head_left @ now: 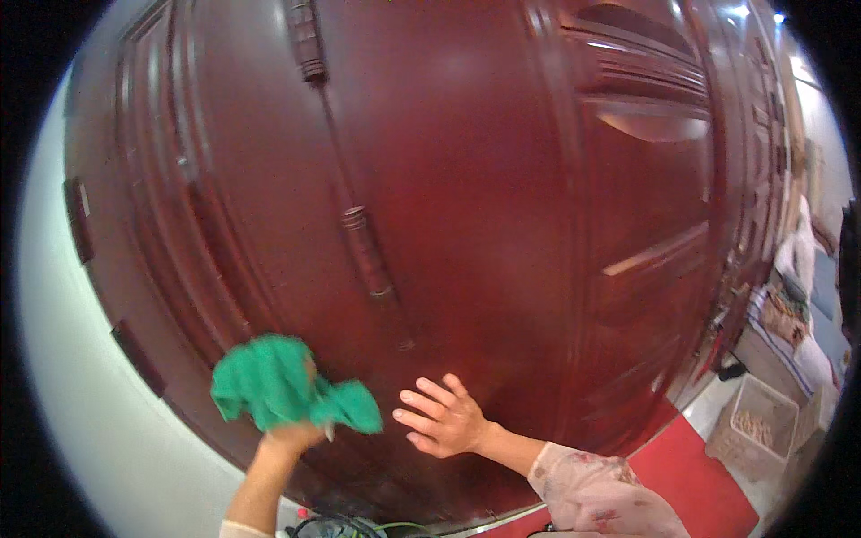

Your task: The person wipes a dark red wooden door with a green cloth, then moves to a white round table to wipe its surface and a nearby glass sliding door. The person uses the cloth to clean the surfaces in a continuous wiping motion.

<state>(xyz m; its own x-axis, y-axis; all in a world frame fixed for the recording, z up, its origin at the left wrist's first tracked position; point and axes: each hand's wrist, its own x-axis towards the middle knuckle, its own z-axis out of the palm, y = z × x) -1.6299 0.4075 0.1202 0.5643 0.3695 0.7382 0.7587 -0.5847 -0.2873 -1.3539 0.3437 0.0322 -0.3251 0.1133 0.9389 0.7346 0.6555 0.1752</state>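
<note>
A green cloth [266, 383] is bunched over my left hand [296, 436], which grips it in front of the lower left part of a glossy dark red panelled door [471, 222]. The cloth is blurred and hides most of the fingers. My right hand [445, 420] has its fingers spread and holds nothing. It is close to the lower middle of the door; whether it touches the surface, I cannot tell. Above and between my hands runs a slender raised moulding [366, 252] with ribbed sections.
At the left is a pale wall [60, 323]. A red mat [699, 481] lies on the floor at lower right, beside a light plastic crate [760, 424] with small pieces inside. Dark cables or hoses [343, 526] lie by the door's foot. Farther right is cloth-covered furniture [783, 316].
</note>
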